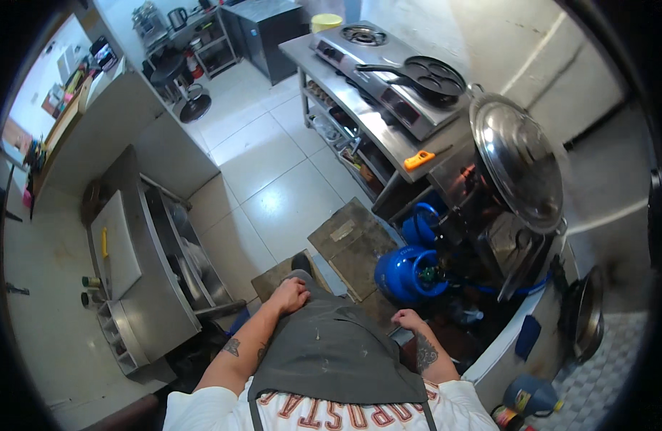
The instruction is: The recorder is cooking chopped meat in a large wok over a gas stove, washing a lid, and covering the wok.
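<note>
My left hand (290, 295) is at the edge of my dark grey apron (331, 345), over my leg. Its fingers are curled in and nothing shows in them. Out to the other side, my right hand (409, 319) hangs in a loose fist, apart from the apron. No object sticks out of it. The nearest large thing to that hand is a blue gas cylinder (398, 275) on the floor, its green valve inside the collar. A worn flat board (352, 242) lies on the tiles ahead.
At right, a large lidded pot (517, 161) stands on a burner with glowing flame. A steel table (358, 102) holds a gas stove (395, 91), a black four-cup pan (431, 78) and an orange lighter (419, 160). At left, a white cutting board (115, 237) carries a yellow-handled knife (104, 242).
</note>
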`<state>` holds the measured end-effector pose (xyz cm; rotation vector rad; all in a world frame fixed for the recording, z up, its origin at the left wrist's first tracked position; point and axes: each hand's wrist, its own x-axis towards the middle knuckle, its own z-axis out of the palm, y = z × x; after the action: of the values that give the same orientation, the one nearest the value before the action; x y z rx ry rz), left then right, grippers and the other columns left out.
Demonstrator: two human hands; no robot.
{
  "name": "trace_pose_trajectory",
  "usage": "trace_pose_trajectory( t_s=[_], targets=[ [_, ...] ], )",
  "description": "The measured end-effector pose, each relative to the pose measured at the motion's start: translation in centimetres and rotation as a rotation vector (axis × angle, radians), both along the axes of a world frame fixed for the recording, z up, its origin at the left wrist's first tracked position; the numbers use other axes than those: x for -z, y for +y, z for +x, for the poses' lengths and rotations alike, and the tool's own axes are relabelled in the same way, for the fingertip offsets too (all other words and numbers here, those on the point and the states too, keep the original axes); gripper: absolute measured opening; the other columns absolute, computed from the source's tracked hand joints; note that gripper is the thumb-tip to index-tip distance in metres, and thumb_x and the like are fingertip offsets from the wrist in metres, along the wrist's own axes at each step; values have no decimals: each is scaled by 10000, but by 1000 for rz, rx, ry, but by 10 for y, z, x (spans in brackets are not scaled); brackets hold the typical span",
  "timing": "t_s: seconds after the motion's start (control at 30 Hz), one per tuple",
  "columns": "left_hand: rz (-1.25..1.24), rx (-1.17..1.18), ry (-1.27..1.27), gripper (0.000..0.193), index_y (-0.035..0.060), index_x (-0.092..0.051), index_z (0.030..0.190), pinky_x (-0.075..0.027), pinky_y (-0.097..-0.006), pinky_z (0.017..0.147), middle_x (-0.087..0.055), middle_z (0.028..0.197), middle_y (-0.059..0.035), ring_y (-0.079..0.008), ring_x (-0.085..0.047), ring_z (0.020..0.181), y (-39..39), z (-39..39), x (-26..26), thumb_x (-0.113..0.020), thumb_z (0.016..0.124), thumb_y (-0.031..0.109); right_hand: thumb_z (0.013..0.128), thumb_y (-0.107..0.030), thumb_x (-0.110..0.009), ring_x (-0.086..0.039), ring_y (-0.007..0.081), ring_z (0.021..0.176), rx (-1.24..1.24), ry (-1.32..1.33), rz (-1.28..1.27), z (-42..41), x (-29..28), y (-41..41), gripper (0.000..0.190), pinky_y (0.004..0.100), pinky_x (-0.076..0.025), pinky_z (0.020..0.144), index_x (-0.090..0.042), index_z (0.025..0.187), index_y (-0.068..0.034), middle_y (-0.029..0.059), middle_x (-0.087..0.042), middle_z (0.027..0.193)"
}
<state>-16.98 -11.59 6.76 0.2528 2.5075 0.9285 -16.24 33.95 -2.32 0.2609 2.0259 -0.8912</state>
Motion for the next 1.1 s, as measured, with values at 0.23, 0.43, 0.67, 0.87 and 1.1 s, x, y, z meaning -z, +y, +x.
trace_pose_trajectory(
  t_s=[0.23,0.43,0.67,0.87,1.1],
  targets=[
    [83,-406,-243,603,78,-541,1273,-375,-433,1041,-502,1322,-196,-366,-454,1245,-49,-14,23,-688,794,414,831,-208,-644,-647,205,851,-206,213,-59,-114,-10,-97,206,332,-505,767,-691,964,-58,107,-691,902],
    [51,-395,-362,678,63,-545,1264,-401,-418,1010,-560,1201,-198,-357,-495,1184,-101,-121,38,-701,759,488,819,-271,-642,-639,211,777,-301,-63,-64,-206,9,-190,227,353,-490,696,-673,843,-48,105,-681,823],
    [0,-478,-679,513,50,-570,1180,-442,-427,938,-574,1156,-191,-348,-551,1091,-223,-245,102,-654,820,406,860,-222,-571,-637,299,980,-417,-71,117,-328,35,-304,264,378,-486,860,-644,1054,-59,158,-675,1030],
    [-128,-422,-484,405,39,-540,1191,-435,-450,929,-542,1171,-205,-374,-518,1099,-236,-301,129,-626,860,256,877,-291,-522,-605,366,1010,-215,96,66,-486,79,-418,332,427,-478,859,-639,1049,-32,204,-650,1046],
    [-117,-291,-260,478,-8,-469,1243,-378,-481,985,-455,1254,-237,-423,-429,1163,-229,-326,165,-631,828,165,847,-276,-530,-574,356,1110,-279,-42,391,-598,184,-471,408,421,-444,964,-602,1150,-13,211,-619,1161]
  ],
)
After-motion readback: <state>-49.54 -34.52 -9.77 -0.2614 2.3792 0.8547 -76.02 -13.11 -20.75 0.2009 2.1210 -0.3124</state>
